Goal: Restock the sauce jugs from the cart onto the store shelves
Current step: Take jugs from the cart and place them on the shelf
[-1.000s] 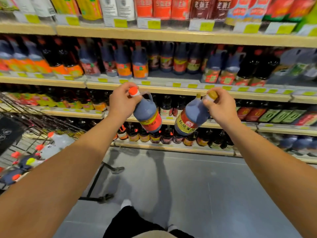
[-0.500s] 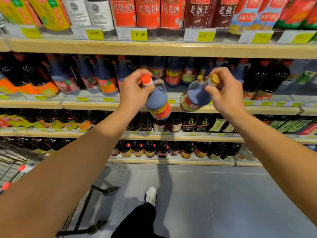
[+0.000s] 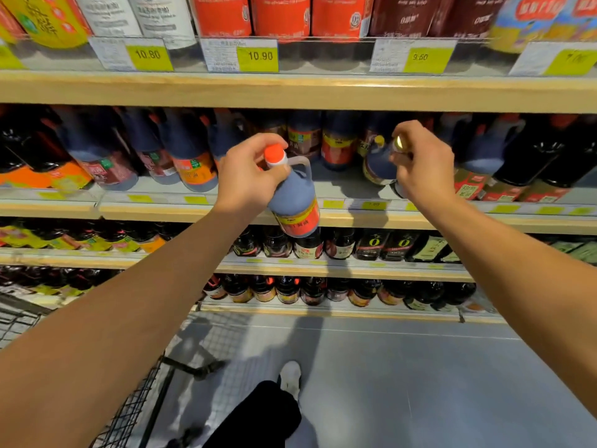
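Head view: the left hand (image 3: 248,176) grips an orange-capped jug (image 3: 295,202) by its neck, tilted, hanging in front of the shelf (image 3: 339,218) edge, likely waiting its turn. The right hand (image 3: 423,166) pinches the top of a yellow-capped jug (image 3: 381,166), leaning it into the gap among stocked bottles, apparently to seat it.

Readable on the yellow-and-white price tags clipped along the top wooden shelf edge: "10.80" on the left tag (image 3: 148,54), "10.90" on the middle tag (image 3: 260,55), "9.60" on the right tag (image 3: 420,56), slightly blurred. Large "0" on two dark bottles with black labels (image 3: 374,243), third shelf down. Other labels and tags too blurred to read.
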Available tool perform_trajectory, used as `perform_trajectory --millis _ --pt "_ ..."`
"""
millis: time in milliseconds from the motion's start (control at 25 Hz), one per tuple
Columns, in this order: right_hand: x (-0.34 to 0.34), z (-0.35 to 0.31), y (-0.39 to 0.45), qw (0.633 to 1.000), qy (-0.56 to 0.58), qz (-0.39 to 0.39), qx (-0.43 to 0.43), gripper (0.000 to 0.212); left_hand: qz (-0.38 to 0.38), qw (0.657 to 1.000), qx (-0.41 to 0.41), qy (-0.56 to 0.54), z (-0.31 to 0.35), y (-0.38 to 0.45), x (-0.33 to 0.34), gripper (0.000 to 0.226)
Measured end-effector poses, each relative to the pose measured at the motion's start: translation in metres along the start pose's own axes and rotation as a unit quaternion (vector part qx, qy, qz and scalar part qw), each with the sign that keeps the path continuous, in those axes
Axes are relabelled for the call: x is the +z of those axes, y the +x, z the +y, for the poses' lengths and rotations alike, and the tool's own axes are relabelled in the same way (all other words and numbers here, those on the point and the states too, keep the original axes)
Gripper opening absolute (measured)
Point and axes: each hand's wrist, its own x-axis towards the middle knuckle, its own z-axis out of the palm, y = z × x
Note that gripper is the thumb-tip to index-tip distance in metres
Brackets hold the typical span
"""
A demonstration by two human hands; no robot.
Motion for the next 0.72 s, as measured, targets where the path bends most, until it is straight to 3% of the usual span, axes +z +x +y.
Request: perform_trajectory --millis 240,480,720 --pt "0.018 0.005 0.015 0.996 -0.086 -0.022 0.023 0.033 -0.004 1.0 0.011 0.003 -0.009 0.001 0.004 0.031" --pt "0.026 0.005 0.047 0.983 -0.129 -0.01 0.131 0.03 -0.022 1.0 0.004 -0.016 -0.013 -0.004 0.008 0.031" --pt "0.023 0.008 0.045 0.97 -0.215 -0.088 0.073 0.028 -0.02 1.0 -0.001 -0.008 -0.013 -0.009 0.007 0.031"
